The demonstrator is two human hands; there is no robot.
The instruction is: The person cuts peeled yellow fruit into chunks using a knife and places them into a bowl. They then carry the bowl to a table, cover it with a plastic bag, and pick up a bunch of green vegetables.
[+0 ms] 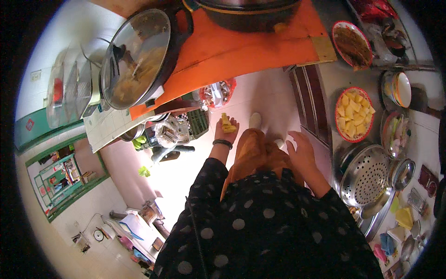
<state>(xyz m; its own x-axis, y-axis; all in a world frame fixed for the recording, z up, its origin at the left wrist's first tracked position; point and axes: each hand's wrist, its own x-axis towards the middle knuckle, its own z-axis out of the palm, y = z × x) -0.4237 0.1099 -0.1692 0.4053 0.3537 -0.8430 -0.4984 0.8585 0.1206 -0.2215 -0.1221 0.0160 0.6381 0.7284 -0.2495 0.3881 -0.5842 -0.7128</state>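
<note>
Yellowish food pieces (228, 125) lie in my left hand (227, 129), palm up with the fingers curled a little around them; what food it is I cannot tell. A dark band circles that wrist. My right hand (300, 149) holds nothing, its fingers apart, at the right side of my legs. To its right, a red-rimmed plate of yellow chunks (354, 115) rests on the counter. At the upper left, a pan with a glass lid (137, 59) stands by the orange worktop (240, 55); pale food and a dark utensil show through the glass.
A dark pot (249, 17) stands at the top. On the right counter are a plate of brown food (352, 45), stacked bowls (400, 89) and a perforated steel steamer (366, 178). Crates, bags and a red basket (228, 92) sit low under the worktop, left of my legs.
</note>
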